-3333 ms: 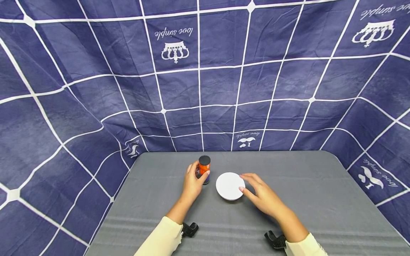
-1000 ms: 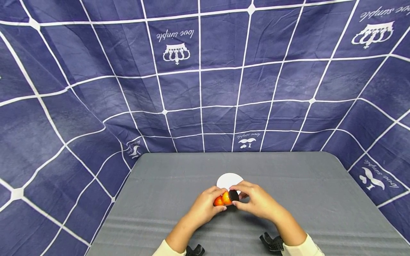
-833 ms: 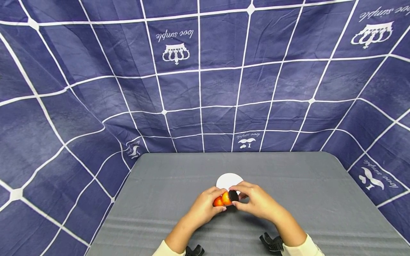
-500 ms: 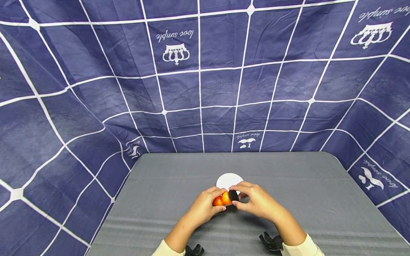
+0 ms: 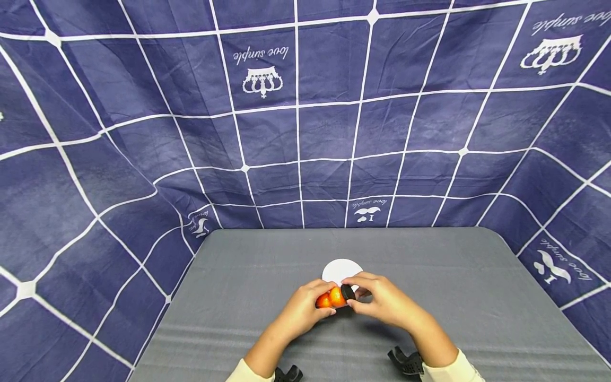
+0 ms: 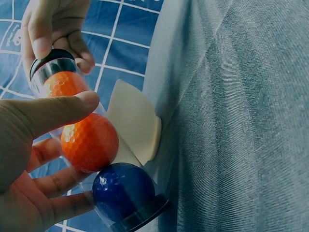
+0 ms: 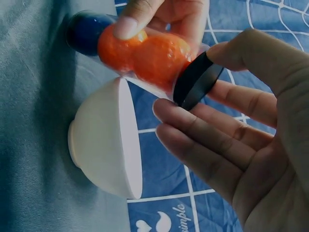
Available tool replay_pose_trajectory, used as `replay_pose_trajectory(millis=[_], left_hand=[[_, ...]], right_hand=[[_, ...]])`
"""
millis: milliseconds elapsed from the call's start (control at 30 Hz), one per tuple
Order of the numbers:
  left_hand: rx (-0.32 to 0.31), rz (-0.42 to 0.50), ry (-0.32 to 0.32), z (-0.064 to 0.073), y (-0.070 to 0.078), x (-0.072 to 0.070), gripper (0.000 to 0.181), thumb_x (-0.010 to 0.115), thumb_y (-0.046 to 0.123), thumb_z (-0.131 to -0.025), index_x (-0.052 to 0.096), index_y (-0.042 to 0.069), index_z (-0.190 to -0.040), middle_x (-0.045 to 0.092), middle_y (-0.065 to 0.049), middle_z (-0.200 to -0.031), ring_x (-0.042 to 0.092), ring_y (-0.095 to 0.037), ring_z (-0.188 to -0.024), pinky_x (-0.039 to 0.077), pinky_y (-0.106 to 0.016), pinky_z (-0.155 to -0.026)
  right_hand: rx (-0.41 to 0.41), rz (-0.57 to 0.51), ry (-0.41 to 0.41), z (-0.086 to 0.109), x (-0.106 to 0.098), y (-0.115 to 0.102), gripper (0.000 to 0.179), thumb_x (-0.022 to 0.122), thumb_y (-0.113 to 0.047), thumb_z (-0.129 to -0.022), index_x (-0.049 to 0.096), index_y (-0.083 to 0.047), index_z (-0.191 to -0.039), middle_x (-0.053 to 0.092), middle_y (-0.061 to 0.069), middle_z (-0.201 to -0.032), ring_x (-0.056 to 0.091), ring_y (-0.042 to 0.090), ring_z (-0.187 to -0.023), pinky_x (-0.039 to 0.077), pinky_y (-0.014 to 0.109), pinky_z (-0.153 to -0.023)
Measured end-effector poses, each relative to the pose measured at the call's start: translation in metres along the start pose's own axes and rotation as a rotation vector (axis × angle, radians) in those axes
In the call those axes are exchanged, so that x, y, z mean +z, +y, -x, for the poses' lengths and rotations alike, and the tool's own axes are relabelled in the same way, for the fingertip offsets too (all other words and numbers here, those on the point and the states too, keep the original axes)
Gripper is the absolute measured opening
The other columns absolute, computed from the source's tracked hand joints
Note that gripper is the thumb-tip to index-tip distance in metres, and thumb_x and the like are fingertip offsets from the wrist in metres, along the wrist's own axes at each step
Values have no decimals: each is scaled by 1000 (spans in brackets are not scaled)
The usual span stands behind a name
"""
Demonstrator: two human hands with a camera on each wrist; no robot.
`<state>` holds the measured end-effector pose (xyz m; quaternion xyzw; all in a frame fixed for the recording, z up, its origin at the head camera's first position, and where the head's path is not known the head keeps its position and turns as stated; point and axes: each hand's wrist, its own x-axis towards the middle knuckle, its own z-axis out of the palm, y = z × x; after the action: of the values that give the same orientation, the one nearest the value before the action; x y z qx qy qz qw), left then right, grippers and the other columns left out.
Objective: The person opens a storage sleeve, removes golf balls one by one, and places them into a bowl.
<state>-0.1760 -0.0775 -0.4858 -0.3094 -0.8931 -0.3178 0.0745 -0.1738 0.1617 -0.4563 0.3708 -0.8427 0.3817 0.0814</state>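
A clear plastic tube [image 7: 159,92] with black ends holds two orange dimpled balls [image 6: 90,142] and a blue one [image 6: 123,191], which look like golf balls. My left hand [image 5: 302,310] grips the tube around its middle, thumb on top, tilting it toward the right. At the raised end, my right hand [image 5: 387,301] pinches the black cap [image 7: 200,79] between thumb and fingers. The cap sits on the tube's end. Just behind the tube stands a white bowl [image 5: 340,269], upright on the table and partly covered by my hands in the head view.
A grey cloth-covered table [image 5: 253,260] lies under everything. Blue curtains [image 5: 324,132] with white grid lines rise at the back and both sides. Black wrist mounts [image 5: 407,362] sit by the cream sleeves [image 5: 451,367].
Since the earliest frame, my left hand has brought the upright tube rightward, nearer to me, and tilted it. My right hand has left the bowl's rim for the cap. Over the last second both hands hardly move.
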Motion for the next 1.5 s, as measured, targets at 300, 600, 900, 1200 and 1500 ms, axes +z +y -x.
replay_pose_trajectory(millis=[300, 600, 900, 1200, 1500], left_hand=[[-1, 19, 33, 2, -2, 1, 49, 87, 17, -78, 70, 15, -124, 71, 0, -114, 67, -12, -101, 56, -29, -89], [-44, 61, 72, 2, -3, 0, 46, 88, 18, -77, 70, 19, -118, 70, 3, -109, 65, -9, -96, 55, -26, -86], [-49, 112, 170, 1, -7, -4, 51, 89, 16, -75, 69, 11, -122, 72, -2, -110, 67, -14, -97, 58, -34, -86], [-134, 224, 303, -3, -14, -12, 53, 88, 14, -76, 68, 6, -124, 70, -6, -112, 70, -22, -99, 61, -31, -82], [-244, 313, 359, -2, -31, -14, 55, 88, 12, -75, 66, 2, -124, 70, -14, -114, 71, -29, -102, 61, -32, -84]], right_hand=[[-2, -15, 28, -1, 5, 0, 39, 79, -10, -85, 68, -5, -122, 70, 4, -105, 70, 10, -81, 59, 24, -73], [-33, -2, 95, -3, 8, 0, 44, 82, -11, -83, 67, -4, -124, 69, 3, -109, 70, 11, -81, 61, 31, -72], [-12, 21, 197, -4, 7, 0, 45, 82, -10, -83, 67, -9, -125, 68, 3, -111, 68, 12, -82, 59, 27, -79], [10, 61, 261, 1, 0, 12, 46, 83, -8, -82, 67, -9, -126, 66, -1, -112, 65, 10, -83, 59, 26, -81], [27, 146, 313, 11, -10, 28, 47, 84, -7, -80, 69, -12, -124, 64, -2, -108, 59, 9, -82, 56, 23, -77]])
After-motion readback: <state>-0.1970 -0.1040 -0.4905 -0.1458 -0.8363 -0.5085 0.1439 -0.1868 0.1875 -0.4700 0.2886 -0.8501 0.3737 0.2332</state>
